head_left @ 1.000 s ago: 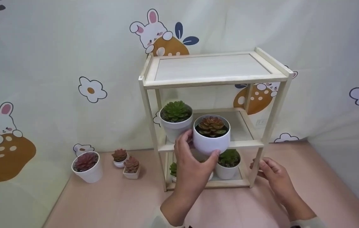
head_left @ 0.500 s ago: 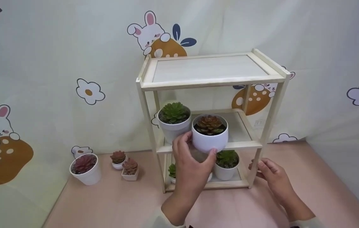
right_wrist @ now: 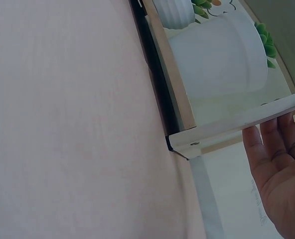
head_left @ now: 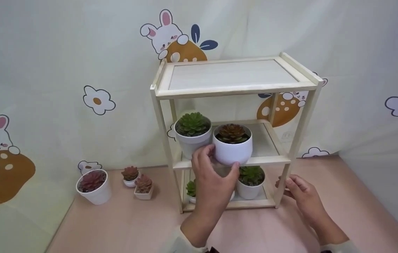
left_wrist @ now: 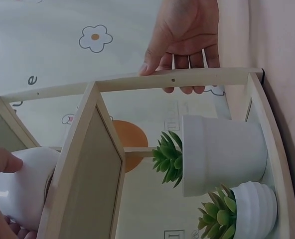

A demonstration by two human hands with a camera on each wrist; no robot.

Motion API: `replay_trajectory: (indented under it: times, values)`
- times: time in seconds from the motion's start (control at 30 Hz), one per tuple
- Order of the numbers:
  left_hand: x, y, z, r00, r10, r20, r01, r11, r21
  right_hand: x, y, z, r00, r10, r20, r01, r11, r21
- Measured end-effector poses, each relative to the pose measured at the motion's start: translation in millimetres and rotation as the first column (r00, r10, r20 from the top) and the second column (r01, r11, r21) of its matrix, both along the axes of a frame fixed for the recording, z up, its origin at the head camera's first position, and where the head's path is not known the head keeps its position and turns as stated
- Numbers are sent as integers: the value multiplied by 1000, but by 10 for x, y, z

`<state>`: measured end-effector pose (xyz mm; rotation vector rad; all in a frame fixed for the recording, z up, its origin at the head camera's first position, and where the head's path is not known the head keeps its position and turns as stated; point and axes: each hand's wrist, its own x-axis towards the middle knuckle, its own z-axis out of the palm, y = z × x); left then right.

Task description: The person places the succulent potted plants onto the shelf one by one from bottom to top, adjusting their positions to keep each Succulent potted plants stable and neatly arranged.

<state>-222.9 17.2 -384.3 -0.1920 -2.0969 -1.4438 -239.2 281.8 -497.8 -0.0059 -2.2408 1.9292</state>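
My left hand (head_left: 214, 186) grips a white round pot (head_left: 233, 149) holding a reddish-brown succulent (head_left: 233, 133). The pot is upright at the front edge of the middle tier of a wooden shelf (head_left: 232, 161); whether its base touches the board I cannot tell. Close on its left stands a pot with a green succulent (head_left: 193, 135) on the same tier. My right hand (head_left: 306, 195) holds the shelf's front right post (left_wrist: 172, 79), thumb on one side and fingers on the other, as the left wrist view shows.
On the bottom tier are a potted green succulent (head_left: 251, 184) and a smaller one (head_left: 191, 189), partly behind my left arm. Left of the shelf, a white pot with a dark red succulent (head_left: 95, 188) and two small potted succulents (head_left: 143, 188) stand on the pink tabletop (head_left: 125, 225).
My left hand has tipped the pot more level and moved it slightly inward over the middle tier. My right hand keeps its hold on the post. The whole view has shifted slightly.
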Motion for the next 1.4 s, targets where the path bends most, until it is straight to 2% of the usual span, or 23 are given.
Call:
replay_trajectory:
  times: [0.57, 0.93, 1.23, 1.4]
  values:
    - [-60, 21, -58, 997, 53, -61, -58, 995, -82, 10, 18, 6, 1000, 25, 2, -25, 999, 26]
    - [-137, 32, -68, 995, 58, -84, -68, 991, -119, 2, 20, -1, 1000, 20, -1, -20, 1000, 10]
    - [-171, 74, -74, 987, 88, -132, -103, 988, -114, -8, 19, 13, 1000, 6, 24, -7, 999, 33]
    - [-150, 73, -92, 983, 90, -161, -109, 987, -117, 1, 24, 4, 1000, 11, 29, -12, 1000, 29]
